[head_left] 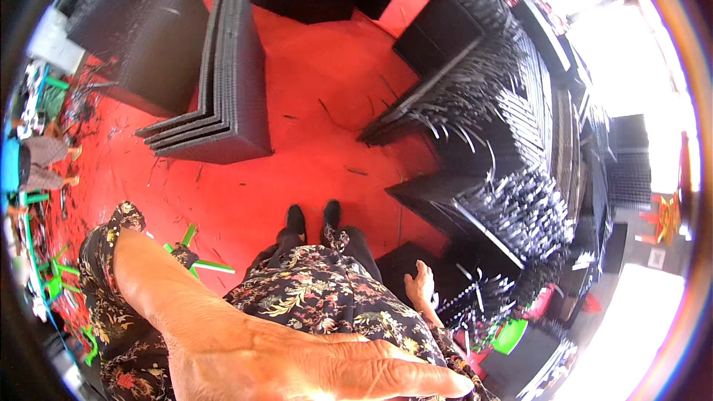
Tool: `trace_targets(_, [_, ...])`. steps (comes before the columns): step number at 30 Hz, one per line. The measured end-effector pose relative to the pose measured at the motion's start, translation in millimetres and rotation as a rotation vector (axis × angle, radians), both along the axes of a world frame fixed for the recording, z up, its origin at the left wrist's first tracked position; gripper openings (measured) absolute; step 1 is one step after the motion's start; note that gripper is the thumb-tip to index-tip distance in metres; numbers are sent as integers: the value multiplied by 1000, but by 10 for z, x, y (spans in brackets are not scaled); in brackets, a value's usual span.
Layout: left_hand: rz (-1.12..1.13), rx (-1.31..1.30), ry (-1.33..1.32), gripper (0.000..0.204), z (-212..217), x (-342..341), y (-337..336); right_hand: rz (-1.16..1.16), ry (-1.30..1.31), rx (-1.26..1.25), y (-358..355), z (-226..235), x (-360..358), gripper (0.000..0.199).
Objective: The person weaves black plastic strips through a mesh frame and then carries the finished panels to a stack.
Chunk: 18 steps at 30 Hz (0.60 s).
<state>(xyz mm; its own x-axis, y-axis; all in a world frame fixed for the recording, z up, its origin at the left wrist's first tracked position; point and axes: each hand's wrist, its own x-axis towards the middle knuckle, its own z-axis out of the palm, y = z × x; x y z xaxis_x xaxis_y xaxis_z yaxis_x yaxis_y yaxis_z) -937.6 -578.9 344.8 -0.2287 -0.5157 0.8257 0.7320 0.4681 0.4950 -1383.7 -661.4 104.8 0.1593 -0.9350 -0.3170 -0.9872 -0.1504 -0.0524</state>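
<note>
"Watching from far off, I have the left hand (297, 360) large at six o'clock, very close to my view. How are its fingers?"

"I see them from the back, lying close together, with the tips at five o'clock near the lower edge. The palm side is hidden from me, so I can't tell whether they are closed on something."

"And the right hand (421, 284)?"

"I find that one farther in at five o'clock, beside the flowered clothes (316, 282), its thumb and fingers apart."

"What is near it?"

"Black sheets. I have a frayed pile (512, 212) between three and four o'clock, its edge a brush of loose strips."

"Any more of them?"

"Another frayed bundle (475, 67) leans at half past one. At half past ten, a nest of bent sheets (249, 96) stands on the red floor (319, 67), well apart from the right hand."

"And around those?"

"I get two dark shoes (332, 214) just below the middle, green bars (213, 265) at eight o'clock, and another person (44, 160) at nine, out by the rim."
</note>
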Motion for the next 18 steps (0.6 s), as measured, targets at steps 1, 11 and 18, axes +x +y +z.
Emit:
trace_targets(1, [18,20,-16,67,2,7,1,18,1,28,-84,-81,-14,51])
trace_targets(11, [-261,387,-170,60,52,187,176,188,-9,95,-1502,-582,234,46])
trace_targets(18, [66,297,343,44,-188,44,409,332,46,197,-1767,-668,948,50])
